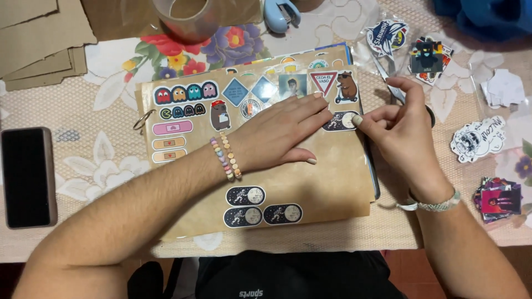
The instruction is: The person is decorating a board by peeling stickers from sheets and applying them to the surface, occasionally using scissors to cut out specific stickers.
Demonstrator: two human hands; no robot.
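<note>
A floral tablecloth covers the table, its top edge lost beyond the frame along with most of a tape roll and a pale blue stapler. At centre lies a brown kraft page crowded with stickers, bound by a ring at its left side. A dark phone rests face up at far left, beside stacked brown paper. The left hand lies flat, fingers spread and holding nothing, pressing the page. The right hand pinches down with its thumb on an oval astronaut sticker at the page's right edge, the sticker half hidden under both hands. Scissors are mostly concealed behind the right hand. Loose stickers scatter at right, some cut off by the frame.
</note>
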